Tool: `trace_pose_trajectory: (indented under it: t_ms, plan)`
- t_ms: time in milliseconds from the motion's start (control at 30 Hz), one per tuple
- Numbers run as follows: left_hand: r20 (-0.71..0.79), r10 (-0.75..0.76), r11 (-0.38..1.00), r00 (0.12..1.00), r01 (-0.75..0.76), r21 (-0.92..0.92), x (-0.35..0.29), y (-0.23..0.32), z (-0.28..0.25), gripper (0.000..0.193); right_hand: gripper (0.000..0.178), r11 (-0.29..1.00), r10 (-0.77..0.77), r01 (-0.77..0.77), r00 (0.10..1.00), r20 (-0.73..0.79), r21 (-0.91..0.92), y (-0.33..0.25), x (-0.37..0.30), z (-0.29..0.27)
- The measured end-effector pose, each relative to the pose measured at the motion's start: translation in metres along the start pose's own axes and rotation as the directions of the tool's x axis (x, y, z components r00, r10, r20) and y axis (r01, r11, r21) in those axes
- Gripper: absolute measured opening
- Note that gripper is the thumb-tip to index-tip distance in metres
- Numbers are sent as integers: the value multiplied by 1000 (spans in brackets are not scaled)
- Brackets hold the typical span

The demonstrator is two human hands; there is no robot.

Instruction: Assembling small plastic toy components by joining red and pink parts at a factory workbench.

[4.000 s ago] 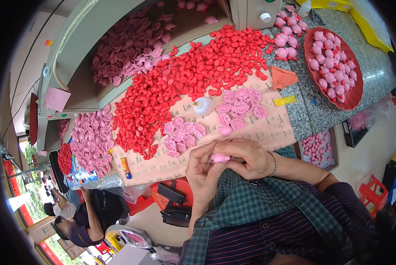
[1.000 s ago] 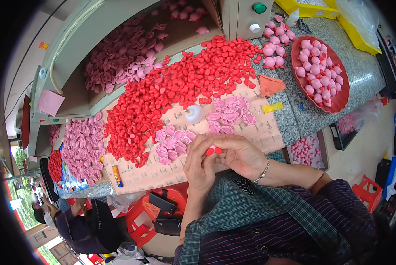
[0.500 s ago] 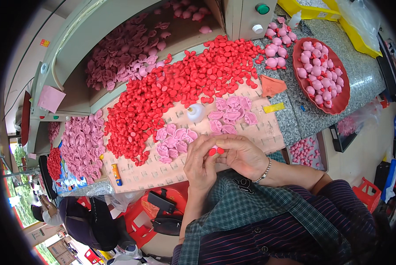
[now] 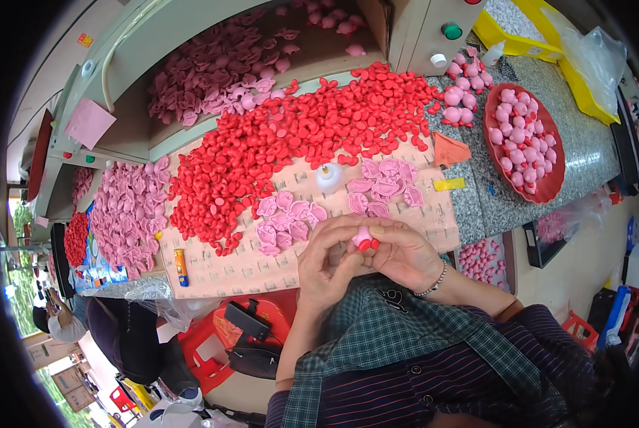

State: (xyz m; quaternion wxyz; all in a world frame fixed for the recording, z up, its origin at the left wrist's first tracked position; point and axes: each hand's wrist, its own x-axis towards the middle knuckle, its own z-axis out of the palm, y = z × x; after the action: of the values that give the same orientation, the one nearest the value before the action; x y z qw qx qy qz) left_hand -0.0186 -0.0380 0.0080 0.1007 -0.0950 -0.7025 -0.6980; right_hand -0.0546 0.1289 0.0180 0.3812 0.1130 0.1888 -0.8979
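Bench-side, standing near the worker. Both bare hands are together above the bench's near edge. In them: a small, rounded pink piece with two glossy red ends [image 4: 364, 237]. The left hand [image 4: 328, 258] has its fingers curled, the index finger and thumb closed on the piece from one side. The right hand [image 4: 409, 254] pinches it from the other, thumb and bent forefinger against the pink part. Red ends point down toward the worker and stay uncovered; I take the grip to be chosen to keep them in sight and unpressed.

Just beyond the hands, on a peach-coloured patterned sheet [image 4: 223, 269], lie two loose clusters of thin, cupped pink pieces: a left cluster [image 4: 288, 222] and a right cluster [image 4: 385, 187]. Probably set out this close for a short reach. Between and slightly behind them stands a squat, translucent white bottle with a narrow tip [image 4: 327, 178], upright, likely placed there to suit either hand.

Farther back, a broad heap of small, shiny red pieces [image 4: 312, 121] spreads along the sheet, presumably a bulk supply within arm's reach. On the speckled grey stone top [image 4: 583, 153], off to the right, a red oval dish [image 4: 550, 191] holds round pink pieces with red parts [image 4: 520, 139]; its raised rim seems useful against rolling.
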Motion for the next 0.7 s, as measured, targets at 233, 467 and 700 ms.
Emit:
trace_pose_trajectory:
  t_ms: [233,467,700]
  plan:
    - [7,-3,996,1000,3,-92,4,-6,-9,25,23,999,-8,8,1000,-15,-43,-1,1,-6]
    - [19,-45,994,999,47,-99,6,-2,-10,17,22,995,37,-36,999,8,-98,-4,0,-7]
    - [-49,30,998,998,-27,61,-2,-6,-9,9,14,985,50,-59,997,-58,-162,-5,0,1]
